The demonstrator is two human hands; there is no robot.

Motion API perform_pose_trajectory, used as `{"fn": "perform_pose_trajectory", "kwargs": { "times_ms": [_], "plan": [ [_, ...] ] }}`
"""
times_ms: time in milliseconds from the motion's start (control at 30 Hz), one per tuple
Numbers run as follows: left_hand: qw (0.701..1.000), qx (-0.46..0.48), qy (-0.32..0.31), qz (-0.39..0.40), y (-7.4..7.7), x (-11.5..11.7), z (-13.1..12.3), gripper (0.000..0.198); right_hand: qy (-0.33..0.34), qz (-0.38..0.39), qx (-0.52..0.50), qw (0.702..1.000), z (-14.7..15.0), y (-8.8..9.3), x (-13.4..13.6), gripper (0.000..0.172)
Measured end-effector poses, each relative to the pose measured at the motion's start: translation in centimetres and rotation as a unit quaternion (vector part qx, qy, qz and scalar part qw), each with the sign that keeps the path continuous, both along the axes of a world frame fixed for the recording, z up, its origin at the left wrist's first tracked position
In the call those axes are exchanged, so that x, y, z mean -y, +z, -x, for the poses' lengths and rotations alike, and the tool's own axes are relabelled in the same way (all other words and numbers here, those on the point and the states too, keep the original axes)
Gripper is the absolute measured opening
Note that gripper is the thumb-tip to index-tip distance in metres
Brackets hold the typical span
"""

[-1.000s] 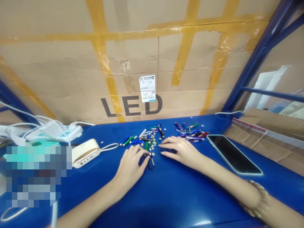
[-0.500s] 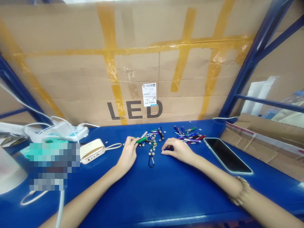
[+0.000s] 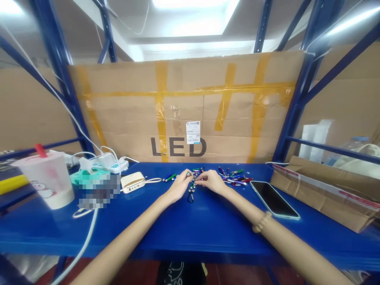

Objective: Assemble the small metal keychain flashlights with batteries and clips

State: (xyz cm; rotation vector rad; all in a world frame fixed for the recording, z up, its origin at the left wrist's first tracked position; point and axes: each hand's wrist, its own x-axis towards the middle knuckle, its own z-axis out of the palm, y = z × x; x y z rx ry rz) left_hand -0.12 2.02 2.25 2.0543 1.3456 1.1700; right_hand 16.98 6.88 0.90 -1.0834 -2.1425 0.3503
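Note:
My left hand [image 3: 179, 187] and my right hand [image 3: 211, 181] meet over a small heap of keychain parts [image 3: 194, 178] on the blue shelf [image 3: 190, 233]. The left fingertips pinch a small metal ring [image 3: 188, 174]. My right fingers reach into the heap beside it, and what they touch is too small to tell. A black carabiner clip [image 3: 190, 197] hangs just below, between the hands. Several colored mini flashlights [image 3: 231, 177] lie to the right, and a green one [image 3: 170, 178] lies left of my left hand.
A cream power bank [image 3: 132, 182] with a wrist strap lies left of the hands, and a black-screened phone [image 3: 273, 200] lies right. Farther left are a plastic cup [image 3: 47, 180] and a power strip [image 3: 109, 166] with white cables. A large taped cardboard box [image 3: 184, 111] stands behind the shelf.
The view has tilted up and shows more of the racking. My hands have drawn together over the heap. The green flashlight no longer shows in my left hand.

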Motion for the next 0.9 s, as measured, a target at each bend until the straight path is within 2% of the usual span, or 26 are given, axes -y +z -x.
{"fn": "perform_pose_trajectory", "kwargs": {
  "times_ms": [100,233,333,433,733,900],
  "plan": [
    [0.999,-0.008,0.038,-0.006,-0.5,0.0,-0.4,0.021,-0.018,-0.051,-0.076,0.996,1.8,0.8,0.5,0.021],
    [0.994,-0.034,0.104,0.0,-1.3,0.4,0.2,0.024,-0.018,-0.128,-0.141,0.982,3.7,1.1,3.1,0.033],
    [0.989,-0.053,0.134,0.028,-1.8,0.6,0.9,0.021,0.015,-0.17,-0.134,0.976,4.2,0.6,5.2,0.027],
    [0.987,-0.063,0.137,0.056,-2.1,0.7,1.4,0.03,0.035,-0.189,-0.107,0.976,4.0,0.1,6.3,0.021],
    [0.981,-0.087,0.158,0.073,-2.6,2.7,0.7,0.031,-0.009,-0.221,-0.106,0.969,3.5,0.6,6.9,0.022],
    [0.976,-0.138,0.16,0.057,-2.4,3.5,0.6,0.029,0.013,-0.223,-0.079,0.972,3.6,0.3,6.8,0.014]
  ]
}}
